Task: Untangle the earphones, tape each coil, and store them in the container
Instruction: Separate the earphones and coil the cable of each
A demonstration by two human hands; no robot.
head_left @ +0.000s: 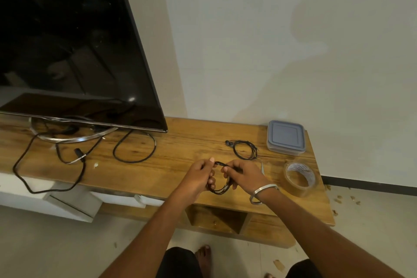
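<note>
Spanning a white wall (270, 40), wooden TV bench (180, 142)

Two hands are in view, the left hand (202, 176) and the right hand (244, 176), and between them they hold one coiled black earphone set (220, 188). A second earphone set (244, 149) lies coiled on the one wooden table (180, 153), making two sets in all. Also on the table are one lidded plastic container (286, 137), one roll of clear tape (299, 178), one television (67, 47) and one silver bangle (262, 193) on the right wrist.
</note>
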